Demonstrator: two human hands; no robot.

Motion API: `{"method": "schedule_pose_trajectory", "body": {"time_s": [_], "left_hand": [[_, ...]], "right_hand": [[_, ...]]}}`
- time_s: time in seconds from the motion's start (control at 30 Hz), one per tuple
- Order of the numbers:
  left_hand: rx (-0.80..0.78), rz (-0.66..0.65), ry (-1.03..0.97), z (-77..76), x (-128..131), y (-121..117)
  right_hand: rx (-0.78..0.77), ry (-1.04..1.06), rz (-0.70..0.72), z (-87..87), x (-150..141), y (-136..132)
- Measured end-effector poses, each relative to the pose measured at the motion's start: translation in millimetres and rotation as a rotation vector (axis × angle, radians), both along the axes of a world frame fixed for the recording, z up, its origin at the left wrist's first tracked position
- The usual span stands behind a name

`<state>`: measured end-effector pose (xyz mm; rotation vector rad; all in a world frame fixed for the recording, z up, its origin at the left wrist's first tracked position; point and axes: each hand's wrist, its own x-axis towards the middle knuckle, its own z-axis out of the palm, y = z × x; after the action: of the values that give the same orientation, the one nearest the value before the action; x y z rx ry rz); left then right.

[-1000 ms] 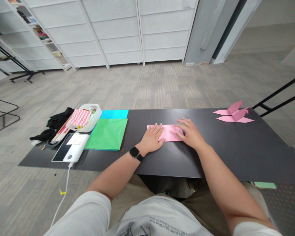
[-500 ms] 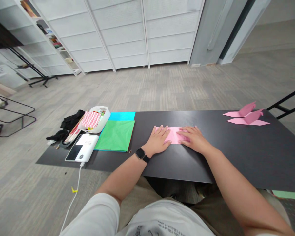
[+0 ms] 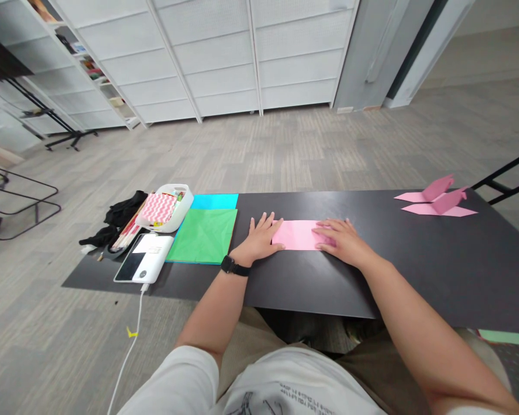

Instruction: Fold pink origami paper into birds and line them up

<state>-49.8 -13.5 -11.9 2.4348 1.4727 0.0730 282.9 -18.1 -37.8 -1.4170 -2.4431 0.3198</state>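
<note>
A pink strip of folded paper [image 3: 298, 236] lies flat on the dark table [image 3: 311, 288] in front of me. At its left end rests my left hand [image 3: 262, 237], fingers spread, the thumb and a fingertip touching the paper's edge. My right hand [image 3: 341, 241] lies open over the paper's right end, and its fingers hide that end. Two pink folded paper birds [image 3: 439, 199] stand on the table at the far right.
Left of my hands lie green paper sheets [image 3: 205, 236] over blue ones [image 3: 216, 201]. Beside them are a white basket [image 3: 185, 210] of supplies, a white device [image 3: 145, 258] with a cable [image 3: 130, 346], and black cloth [image 3: 125, 208]. The table's near edge runs just before my lap.
My left hand has slid left across the paper to its left end, uncovering more pink. My right hand has stayed at the right end. The view has shifted slightly.
</note>
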Motion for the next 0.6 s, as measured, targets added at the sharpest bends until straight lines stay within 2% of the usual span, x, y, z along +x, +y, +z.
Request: {"method": "schedule_pose_trajectory", "body": {"time_s": [0.23,0.4,0.5,0.53,0.6], "left_hand": [[-0.006,0.023,0.031,-5.3,-30.0,10.8],[-0.042,0.026,-0.008,8.3,-43.7,15.1],[0.112,0.028,-0.231,21.3,-22.8,7.8],[0.178,0.004,-0.313,24.0,-9.8,3.5],[0.213,-0.083,-0.383,24.6,20.3,-6.2]], "right_hand": [[0.015,-0.018,-0.002,4.0,-1.7,-1.3],[0.004,-0.006,-0.007,6.7,-2.6,-1.2],[-0.005,-0.004,-0.006,8.0,-3.1,-0.9],[-0.009,-0.005,-0.005,8.4,-3.2,-0.9],[-0.015,-0.007,-0.005,9.1,-3.4,-1.1]]}}
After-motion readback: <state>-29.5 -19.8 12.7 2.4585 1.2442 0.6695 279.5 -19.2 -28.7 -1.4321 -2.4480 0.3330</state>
